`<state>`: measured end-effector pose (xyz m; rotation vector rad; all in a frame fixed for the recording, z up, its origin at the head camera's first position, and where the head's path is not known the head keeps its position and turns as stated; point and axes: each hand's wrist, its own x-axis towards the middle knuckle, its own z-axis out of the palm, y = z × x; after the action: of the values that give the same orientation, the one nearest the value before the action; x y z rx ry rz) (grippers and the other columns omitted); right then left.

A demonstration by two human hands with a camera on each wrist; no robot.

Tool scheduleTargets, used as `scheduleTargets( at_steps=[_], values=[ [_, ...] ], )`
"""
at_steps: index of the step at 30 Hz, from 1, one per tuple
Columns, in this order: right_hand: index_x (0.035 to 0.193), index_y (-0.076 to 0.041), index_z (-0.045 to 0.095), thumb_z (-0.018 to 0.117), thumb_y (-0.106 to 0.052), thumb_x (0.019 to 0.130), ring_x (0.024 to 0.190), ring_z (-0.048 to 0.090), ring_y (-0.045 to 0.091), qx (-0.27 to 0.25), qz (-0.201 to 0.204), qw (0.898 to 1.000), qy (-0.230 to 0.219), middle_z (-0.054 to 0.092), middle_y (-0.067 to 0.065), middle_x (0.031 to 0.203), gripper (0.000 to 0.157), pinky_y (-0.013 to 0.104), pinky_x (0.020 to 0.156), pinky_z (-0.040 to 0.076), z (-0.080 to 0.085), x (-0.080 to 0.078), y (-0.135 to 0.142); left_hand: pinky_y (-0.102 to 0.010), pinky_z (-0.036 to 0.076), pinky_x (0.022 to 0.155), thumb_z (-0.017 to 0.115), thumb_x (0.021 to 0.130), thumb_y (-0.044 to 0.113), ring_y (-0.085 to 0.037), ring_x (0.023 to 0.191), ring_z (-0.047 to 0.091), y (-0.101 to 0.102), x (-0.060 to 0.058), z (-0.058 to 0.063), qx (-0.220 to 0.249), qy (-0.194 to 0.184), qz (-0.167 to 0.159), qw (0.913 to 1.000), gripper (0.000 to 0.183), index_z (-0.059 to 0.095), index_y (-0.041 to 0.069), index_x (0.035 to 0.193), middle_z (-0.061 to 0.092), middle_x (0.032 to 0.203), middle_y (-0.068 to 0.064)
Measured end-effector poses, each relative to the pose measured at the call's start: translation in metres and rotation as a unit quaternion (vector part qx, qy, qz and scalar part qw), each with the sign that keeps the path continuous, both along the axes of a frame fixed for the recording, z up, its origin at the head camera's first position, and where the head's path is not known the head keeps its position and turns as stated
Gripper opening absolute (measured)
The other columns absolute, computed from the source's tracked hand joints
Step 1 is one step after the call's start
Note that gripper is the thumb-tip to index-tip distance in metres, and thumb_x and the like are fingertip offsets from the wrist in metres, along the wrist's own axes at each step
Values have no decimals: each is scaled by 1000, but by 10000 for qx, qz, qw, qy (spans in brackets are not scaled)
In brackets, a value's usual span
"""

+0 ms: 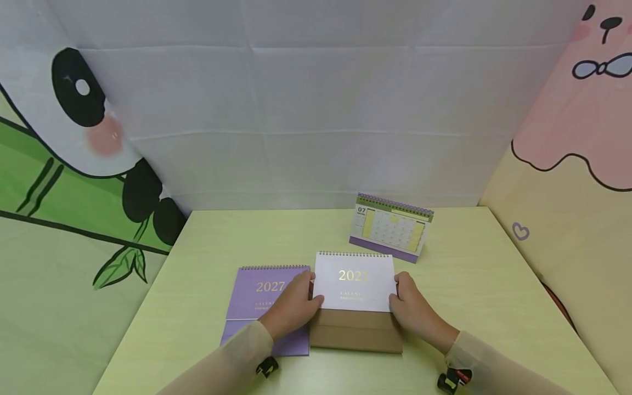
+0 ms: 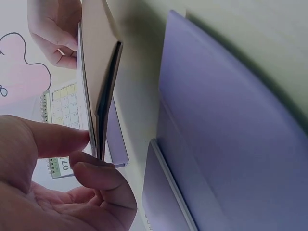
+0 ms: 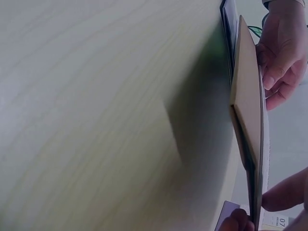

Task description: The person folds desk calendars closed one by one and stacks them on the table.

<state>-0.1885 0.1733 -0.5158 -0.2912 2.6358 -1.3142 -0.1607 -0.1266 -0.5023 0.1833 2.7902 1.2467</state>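
Observation:
A desk calendar (image 1: 353, 282) with a white cover, gold lettering and a brown cardboard base is held between both hands. My left hand (image 1: 295, 304) pinches its left edge, thumb in front and fingers behind, as the left wrist view shows with the folded brown base (image 2: 98, 53). On the opposite edge my right hand (image 1: 419, 312) pinches it the same way; in the right wrist view a shadow lies on the table beneath the base (image 3: 248, 96). A purple desk calendar (image 1: 269, 282) lies flat at the left, partly covered by my left hand and forearm.
Behind the white one, a third desk calendar (image 1: 392, 227) stands upright, showing a month page marked 07. The pale wood-grain table (image 1: 247, 236) ends at a hanging white cloth (image 1: 306, 109). Printed cartoon cloths flank it at left and right.

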Motion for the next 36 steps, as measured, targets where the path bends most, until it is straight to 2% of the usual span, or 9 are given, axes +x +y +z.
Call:
scheduleTargets(
  at_steps=[6, 10, 14, 17, 22, 29, 36],
  values=[
    [142, 17, 45, 53, 1, 110, 129, 57, 39, -8, 34, 10000, 42, 56, 27, 132, 37, 56, 111, 53, 0, 0, -2, -49, 63, 100, 78, 104, 7, -26, 108, 69, -3, 1, -2, 54, 57, 23, 10000, 53, 59, -15, 148, 73, 120, -20],
    [143, 18, 46, 54, 1, 110, 130, 58, 40, -12, 26, 10000, 83, 58, 28, 132, 39, 58, 113, 54, -2, -1, -4, -46, 63, 97, 78, 104, 5, -24, 106, 70, -5, 1, -2, 85, 61, 41, 9999, 41, 62, -11, 138, 73, 118, -18],
    [141, 17, 46, 56, 0, 111, 126, 58, 38, -75, 86, 9999, 64, 56, 24, 124, 36, 55, 108, 54, 0, 0, -6, -45, 62, 95, 76, 105, 4, -24, 106, 69, -7, 1, -2, 126, -22, 95, 9999, 34, 63, -8, 133, 72, 118, -17],
    [139, 16, 47, 56, 0, 112, 122, 57, 36, -160, 148, 9998, 29, 53, 21, 119, 33, 51, 103, 52, 0, 1, -7, -48, 63, 98, 75, 105, 5, -25, 108, 69, -9, 2, -2, 151, -98, 160, 9997, 37, 62, -8, 137, 71, 121, -18],
    [141, 16, 47, 56, -1, 112, 122, 57, 35, -187, 180, 9997, -19, 53, 20, 119, 35, 50, 103, 52, 3, 2, -11, -50, 64, 101, 73, 105, 5, -26, 110, 71, -11, 4, 0, 228, -90, 210, 9995, 39, 61, -9, 140, 72, 123, -19],
    [140, 12, 48, 57, -1, 113, 113, 55, 31, -259, 151, 9995, -114, 50, 16, 113, 31, 42, 94, 47, 2, 1, -19, -57, 64, 110, 74, 106, 7, -31, 121, 73, -17, 5, -1, 212, -43, 317, 9993, 53, 58, -14, 151, 73, 133, -23],
    [139, 11, 48, 57, -1, 113, 111, 53, 30, -470, 173, 9986, -146, 48, 15, 111, 30, 39, 91, 45, 1, 0, -27, -44, 62, 99, 74, 105, 6, -22, 108, 68, -24, 7, -3, 187, 7, 357, 9992, 33, 62, -6, 133, 71, 120, -15]
  ],
)
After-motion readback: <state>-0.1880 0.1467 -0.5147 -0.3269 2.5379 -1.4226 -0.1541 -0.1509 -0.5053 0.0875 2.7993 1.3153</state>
